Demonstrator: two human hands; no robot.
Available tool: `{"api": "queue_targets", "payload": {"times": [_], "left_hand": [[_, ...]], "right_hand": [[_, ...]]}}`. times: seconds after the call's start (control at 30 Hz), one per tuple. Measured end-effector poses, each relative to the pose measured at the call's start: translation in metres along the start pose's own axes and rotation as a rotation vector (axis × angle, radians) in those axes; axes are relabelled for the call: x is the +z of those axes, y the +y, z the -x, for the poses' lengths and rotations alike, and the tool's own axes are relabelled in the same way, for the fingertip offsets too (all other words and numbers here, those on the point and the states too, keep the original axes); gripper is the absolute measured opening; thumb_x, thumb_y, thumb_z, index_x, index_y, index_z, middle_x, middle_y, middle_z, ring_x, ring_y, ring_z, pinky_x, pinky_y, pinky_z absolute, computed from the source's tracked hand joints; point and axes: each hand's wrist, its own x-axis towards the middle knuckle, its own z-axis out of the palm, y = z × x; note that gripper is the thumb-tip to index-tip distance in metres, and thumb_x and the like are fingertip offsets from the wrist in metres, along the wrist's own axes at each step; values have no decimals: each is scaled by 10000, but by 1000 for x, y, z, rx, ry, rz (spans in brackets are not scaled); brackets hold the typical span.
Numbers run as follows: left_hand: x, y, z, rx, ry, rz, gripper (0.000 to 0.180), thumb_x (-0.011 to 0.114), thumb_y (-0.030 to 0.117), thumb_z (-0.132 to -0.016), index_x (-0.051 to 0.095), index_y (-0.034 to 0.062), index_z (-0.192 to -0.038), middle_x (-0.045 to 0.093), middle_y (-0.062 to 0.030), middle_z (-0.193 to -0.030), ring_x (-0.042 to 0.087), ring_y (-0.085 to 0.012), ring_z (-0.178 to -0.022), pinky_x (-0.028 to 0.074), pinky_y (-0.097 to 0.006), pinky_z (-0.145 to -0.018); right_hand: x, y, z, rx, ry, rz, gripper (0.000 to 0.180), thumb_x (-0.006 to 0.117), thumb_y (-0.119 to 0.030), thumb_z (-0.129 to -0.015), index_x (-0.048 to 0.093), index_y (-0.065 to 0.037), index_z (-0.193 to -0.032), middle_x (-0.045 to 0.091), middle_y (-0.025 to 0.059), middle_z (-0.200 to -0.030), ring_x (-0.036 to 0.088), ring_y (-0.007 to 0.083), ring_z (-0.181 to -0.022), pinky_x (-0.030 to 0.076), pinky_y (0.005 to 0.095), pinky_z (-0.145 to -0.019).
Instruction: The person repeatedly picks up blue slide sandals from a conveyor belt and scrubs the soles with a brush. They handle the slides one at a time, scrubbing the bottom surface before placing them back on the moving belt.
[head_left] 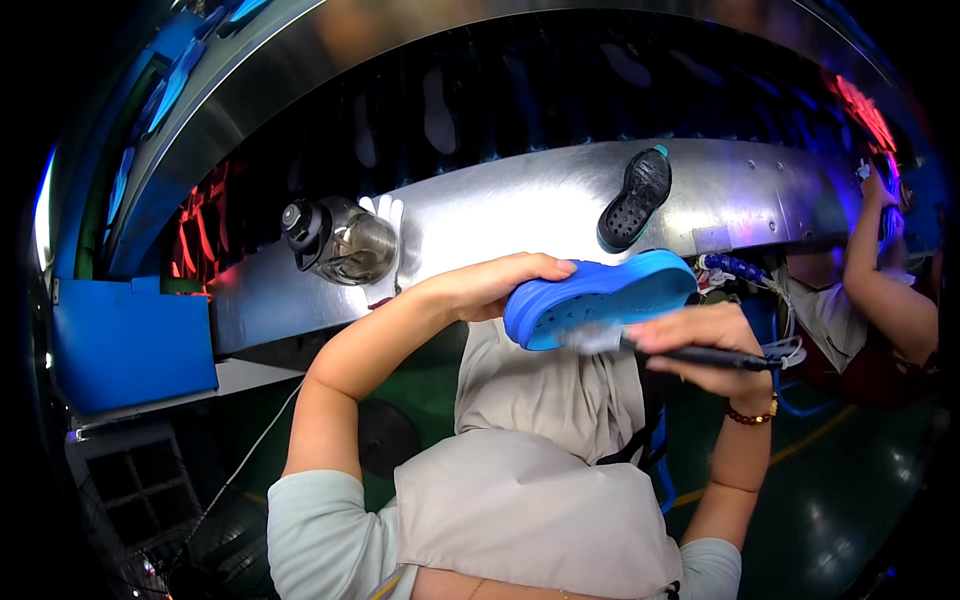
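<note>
A curved metal tabletop [480,215] runs across the room above a green floor [810,510], with a dark bay of shoe shapes along its back edge. A grey patch [712,239] sits by its front edge toward the right, and a mark on the cap of the bottle [357,243] is too small to read.

The left hand [500,283] grasps one end of the blue shoe [610,298], thumb on the side wall, holding it tilted by the tabletop's front edge. The right hand [712,328] is clenched around a black-handled tool [705,356], whose blurred pale head is at the shoe's near rim.

The bottle stands near the tabletop's left end, beside a white glove [397,225]. Well apart from it, a black shoe [637,198] lies near the back edge, with shiny metal between. A blue box [135,345] borders the left end; a co-worker's arm [875,270] shows beyond the right.
</note>
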Motion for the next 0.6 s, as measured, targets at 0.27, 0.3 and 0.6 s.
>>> {"api": "queue_targets", "payload": {"times": [0.27, 0.3, 0.6], "left_hand": [[-15, -4, 13, 94, 82, 101, 616, 483, 428, -803, 438, -33, -1208, 523, -184, -1127, 544, -233, -968, 425, -317, -853], [-15, -2, 14, 121, 91, 110, 610, 493, 434, -805, 453, -33, -1194, 544, -173, -1099, 555, -215, -944, 437, -309, -835], [-48, -50, -15, 627, -178, 820, 669, 369, 553, -822, 426, 21, -1223, 520, -138, -1152, 506, -280, -1041, 388, -460, -900]], "right_hand": [[3, 13, 13, 32, 196, 49, 206, 666, 18, -672, 635, 3, -875, 640, 126, -922, 622, 217, -881, 491, 277, -772], [3, 19, 13, 24, 315, 41, 209, 668, 18, -670, 637, 2, -876, 641, 124, -921, 623, 213, -876, 490, 277, -772], [18, 0, 7, -102, 383, 42, 239, 662, 18, -620, 622, 30, -856, 640, 161, -858, 605, 264, -882, 486, 309, -756]]}}
